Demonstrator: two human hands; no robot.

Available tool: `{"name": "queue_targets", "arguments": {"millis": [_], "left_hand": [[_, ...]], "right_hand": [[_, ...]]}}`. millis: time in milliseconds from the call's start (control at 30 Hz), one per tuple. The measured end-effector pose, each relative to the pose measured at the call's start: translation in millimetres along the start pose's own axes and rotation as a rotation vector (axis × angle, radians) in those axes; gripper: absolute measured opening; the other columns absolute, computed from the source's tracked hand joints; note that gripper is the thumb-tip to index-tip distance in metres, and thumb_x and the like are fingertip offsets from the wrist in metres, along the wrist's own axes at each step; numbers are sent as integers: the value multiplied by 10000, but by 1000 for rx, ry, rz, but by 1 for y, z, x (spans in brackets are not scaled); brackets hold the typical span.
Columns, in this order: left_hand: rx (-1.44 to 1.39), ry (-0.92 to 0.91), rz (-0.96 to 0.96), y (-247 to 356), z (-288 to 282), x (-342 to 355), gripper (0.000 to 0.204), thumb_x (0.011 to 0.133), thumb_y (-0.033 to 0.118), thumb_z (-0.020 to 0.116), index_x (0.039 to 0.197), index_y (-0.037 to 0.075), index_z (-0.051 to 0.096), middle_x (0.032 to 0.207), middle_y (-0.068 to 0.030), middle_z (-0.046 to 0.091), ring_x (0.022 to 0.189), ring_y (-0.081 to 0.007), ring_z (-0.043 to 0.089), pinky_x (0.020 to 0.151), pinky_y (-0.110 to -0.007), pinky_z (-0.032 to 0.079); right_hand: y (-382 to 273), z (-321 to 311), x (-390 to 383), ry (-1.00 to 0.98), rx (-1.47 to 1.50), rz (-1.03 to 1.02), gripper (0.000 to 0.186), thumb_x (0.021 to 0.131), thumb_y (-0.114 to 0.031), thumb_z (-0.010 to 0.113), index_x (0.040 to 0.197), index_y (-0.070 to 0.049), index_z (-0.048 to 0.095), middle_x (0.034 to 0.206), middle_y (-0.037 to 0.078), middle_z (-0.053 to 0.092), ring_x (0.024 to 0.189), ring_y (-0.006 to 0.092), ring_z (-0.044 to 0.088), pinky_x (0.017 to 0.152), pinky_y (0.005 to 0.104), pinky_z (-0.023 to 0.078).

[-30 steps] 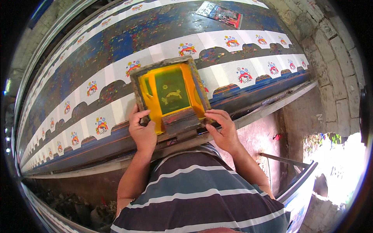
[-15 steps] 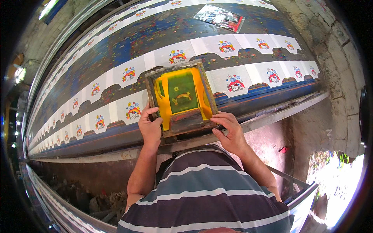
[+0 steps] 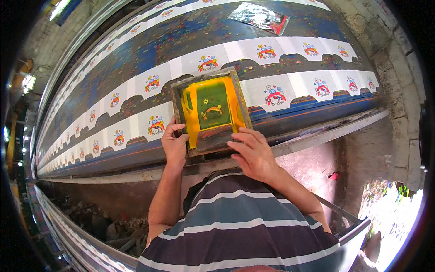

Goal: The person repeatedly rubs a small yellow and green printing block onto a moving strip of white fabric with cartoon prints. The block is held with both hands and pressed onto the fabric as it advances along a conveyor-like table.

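Note:
A wooden screen-printing frame lies over the near row of printed white pieces. Yellow ink coats both sides of its mesh, and a green window between them shows flowers and a rainbow. A dark, reddish-brown wooden bar, apparently a squeegee, rests inside at the frame's near end. My left hand grips the frame's near left corner, thumb and fingers closed on the wood. Over the near right corner is my right hand, its fingers spread and holding nothing; whether the fingertips touch the bar, I cannot tell.
Rows of white pieces with colourful cartoon prints run along the long, ink-spotted table. A shiny plastic packet lies on its far part. A rail edges the near side, close to my body. A stone wall stands at right.
My right hand has let go of the frame's near right corner and moved left toward the bar, fingers spreading. The left hand keeps its grip. The mesh window looks brighter, its design clearer.

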State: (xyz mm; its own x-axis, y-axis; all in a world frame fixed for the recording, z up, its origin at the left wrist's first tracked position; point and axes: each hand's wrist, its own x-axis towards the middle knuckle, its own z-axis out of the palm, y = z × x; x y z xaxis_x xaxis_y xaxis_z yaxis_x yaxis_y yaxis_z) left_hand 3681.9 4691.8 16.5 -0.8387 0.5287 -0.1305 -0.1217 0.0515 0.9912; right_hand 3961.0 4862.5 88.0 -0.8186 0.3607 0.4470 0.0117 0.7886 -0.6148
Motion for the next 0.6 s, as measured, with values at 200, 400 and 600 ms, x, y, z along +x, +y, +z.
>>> {"name": "queue_targets", "arguments": {"millis": [200, 400, 600], "left_hand": [[164, -3, 122, 3, 4, -4, 413, 807, -199, 705, 1140, 32, 784, 1786, -279, 514, 1627, -352, 540, 1318, -424, 426], [300, -1, 139, 6, 6, -6, 364, 823, -147, 733, 1128, 45, 782, 1777, -292, 511, 1665, -403, 485, 1343, -455, 386], [343, 32, 199, 0, 6, -5, 315, 812, -161, 716, 1057, 20, 795, 1691, -272, 585, 1610, -395, 548, 1329, -437, 406]], "right_hand": [[0, 22, 46, -228, -151, -118, 523, 878, -74, 830, 1394, -79, 743, 1339, 132, 710, 1316, 384, 672, 1135, 540, 551], [5, 30, 76, -313, -113, -103, 522, 881, -22, 755, 1402, -54, 734, 1265, 142, 730, 1235, 394, 694, 1096, 525, 557], [4, 12, 71, -404, -45, -33, 519, 875, 17, 736, 1391, -41, 737, 1311, 154, 730, 1247, 407, 689, 1112, 528, 551]]}}
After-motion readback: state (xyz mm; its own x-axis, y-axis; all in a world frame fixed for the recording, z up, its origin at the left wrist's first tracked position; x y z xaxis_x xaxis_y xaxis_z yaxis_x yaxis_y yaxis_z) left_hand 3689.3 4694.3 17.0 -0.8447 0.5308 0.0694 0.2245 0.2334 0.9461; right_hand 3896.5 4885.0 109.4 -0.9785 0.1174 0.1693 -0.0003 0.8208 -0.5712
